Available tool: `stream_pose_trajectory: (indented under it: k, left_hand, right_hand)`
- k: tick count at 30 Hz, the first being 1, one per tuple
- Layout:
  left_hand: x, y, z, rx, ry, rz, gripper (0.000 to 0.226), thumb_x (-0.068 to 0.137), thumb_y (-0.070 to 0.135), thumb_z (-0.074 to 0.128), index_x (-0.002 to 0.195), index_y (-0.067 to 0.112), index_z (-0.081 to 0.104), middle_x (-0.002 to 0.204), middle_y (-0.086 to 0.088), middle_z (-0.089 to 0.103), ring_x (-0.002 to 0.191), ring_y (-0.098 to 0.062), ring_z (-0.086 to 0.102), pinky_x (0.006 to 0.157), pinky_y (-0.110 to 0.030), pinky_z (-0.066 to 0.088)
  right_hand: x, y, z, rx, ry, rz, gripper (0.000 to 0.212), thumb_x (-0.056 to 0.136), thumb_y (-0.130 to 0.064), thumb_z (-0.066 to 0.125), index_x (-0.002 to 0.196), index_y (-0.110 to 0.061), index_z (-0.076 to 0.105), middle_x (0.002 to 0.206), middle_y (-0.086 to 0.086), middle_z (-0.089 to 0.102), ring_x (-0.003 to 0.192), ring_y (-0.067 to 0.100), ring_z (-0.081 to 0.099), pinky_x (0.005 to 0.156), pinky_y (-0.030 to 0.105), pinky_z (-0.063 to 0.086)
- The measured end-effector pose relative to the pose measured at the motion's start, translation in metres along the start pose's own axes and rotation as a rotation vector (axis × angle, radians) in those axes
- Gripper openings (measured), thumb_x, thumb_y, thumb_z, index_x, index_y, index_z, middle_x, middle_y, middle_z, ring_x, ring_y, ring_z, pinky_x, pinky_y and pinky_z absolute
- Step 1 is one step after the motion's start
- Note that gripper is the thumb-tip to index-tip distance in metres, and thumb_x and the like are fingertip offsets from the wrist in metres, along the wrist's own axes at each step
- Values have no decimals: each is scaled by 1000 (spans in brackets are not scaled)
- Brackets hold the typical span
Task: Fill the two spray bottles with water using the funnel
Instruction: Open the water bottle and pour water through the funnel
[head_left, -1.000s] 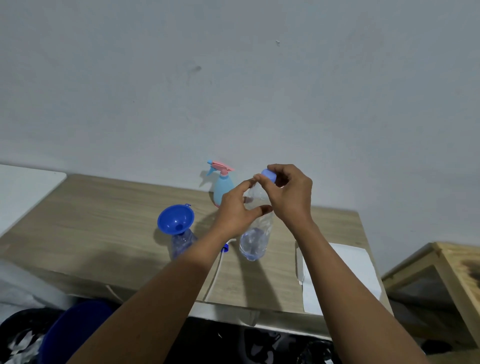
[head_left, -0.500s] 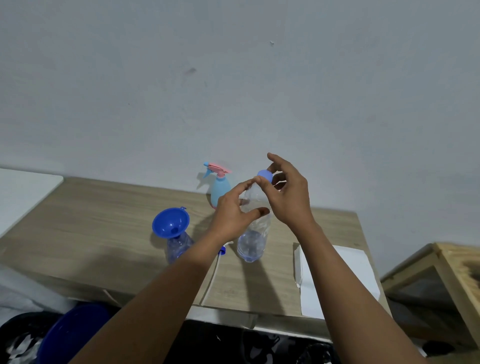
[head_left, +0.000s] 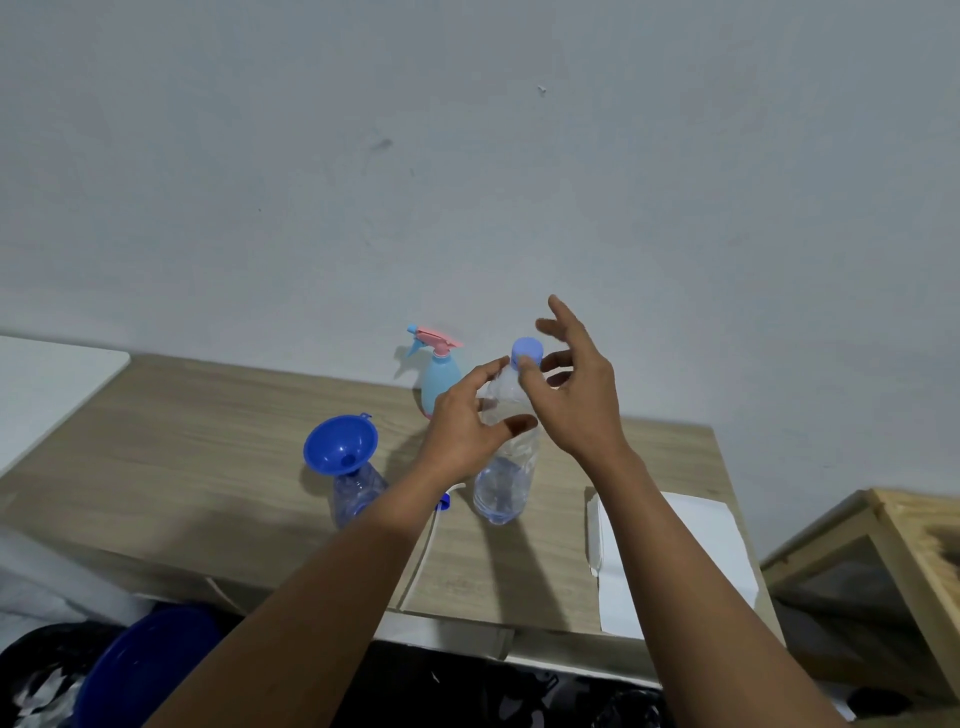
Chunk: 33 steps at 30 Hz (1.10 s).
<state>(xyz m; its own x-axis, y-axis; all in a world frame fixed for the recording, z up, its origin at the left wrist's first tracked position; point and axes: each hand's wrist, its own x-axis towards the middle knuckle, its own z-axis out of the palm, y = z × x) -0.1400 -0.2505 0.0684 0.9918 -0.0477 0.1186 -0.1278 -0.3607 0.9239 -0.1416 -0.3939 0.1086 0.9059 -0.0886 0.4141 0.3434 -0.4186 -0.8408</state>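
Left hand (head_left: 462, 431) grips the water bottle (head_left: 506, 467); right hand (head_left: 571, 395) fingers spread, apparently just touching its cap (head_left: 526, 353); squeezing could spill water over the desk (head_left: 182, 467).

Left forearm (head_left: 332, 587) hiding the lower side of the clear spray bottle (head_left: 356, 491), blue basin (head_left: 140, 670) cut off at the bottom edge

Place: a plain room in a home, used as a makeshift work spot.
Wall: bare, pale grey painted wall (head_left: 467, 156) with small scuffs and marks.
Desk: light wood-grain laminate desk (head_left: 182, 441) set against the wall.
Household items: pale blue plastic spray bottle with pink trigger (head_left: 439, 382); clear plastic water bottle with blue cap (head_left: 506, 467).
Surroundings: unfinished wooden frame (head_left: 893, 561) at the right; round blue plastic tub (head_left: 140, 670) below the desk edge.
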Motion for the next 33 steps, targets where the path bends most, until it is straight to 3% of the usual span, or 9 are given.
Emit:
stream_pose_trajectory:
  k: [2,5,9,14,17,21,25,28,33]
  left_hand:
    - [-1,0,1,6,11,3,75,68,40,88,133,40,51,125,23,56,106,-11,65,89,-41,58]
    - [-1,1,1,7,13,6,77,68,40,88,135,40,50,124,25,55,107,-12,65,89,-41,58]
    - [-1,2,0,9,9,3,76,69,39,87,135,39,50,123,25,56,108,-13,65,90,-42,57]
    - [-2,2,1,6,21,2,76,68,38,88,134,40,51,130,21,57,107,-13,65,89,-41,58]
    - [-3,5,0,7,9,7,75,70,38,87,136,40,50,127,23,55,108,-13,64,89,-39,58]
    - [-3,3,1,19,11,4,74,70,39,87,134,38,50,133,17,56,110,-14,64,90,-41,58]
    - [-3,4,0,13,12,-6,78,69,38,87,137,38,49,130,21,54,109,-12,64,91,-40,57]
    - [-4,6,-1,13,9,-4,79,70,38,87,138,39,47,131,20,54,110,-13,63,90,-38,58]
    - [-5,6,0,-14,2,-1,76,70,33,87,136,38,49,129,18,57,110,-13,63,91,-39,57]
  right_hand:
    - [1,-1,-1,-20,19,10,73,84,-32,79,147,-34,41,118,-15,56,84,6,63,71,20,53]
    - [2,-2,0,-13,2,15,66,85,-26,75,143,-31,45,109,-18,62,83,8,65,73,29,56]
    - [1,-2,-2,-5,5,14,65,82,-28,77,140,-33,47,122,-17,63,89,8,66,72,24,54]
    - [2,-3,0,-25,28,22,31,84,-27,78,112,-26,64,106,-19,65,86,4,65,74,28,57]
    - [2,-4,-1,-40,19,19,29,85,-23,74,113,-26,68,108,-21,67,88,3,65,77,32,57]
    - [2,-4,-1,-38,15,-12,42,81,-31,81,119,-26,63,116,-14,63,89,6,65,73,21,55]
    - [3,-3,0,-34,18,14,29,84,-25,78,109,-26,65,109,-13,66,86,4,65,72,23,55]
    - [2,-5,-1,-38,21,0,29,86,-24,74,114,-24,69,112,-15,68,85,3,66,74,24,56]
    - [4,0,-10,96,237,59,22,89,-19,72,111,-19,70,109,-8,71,79,1,66,68,14,52]
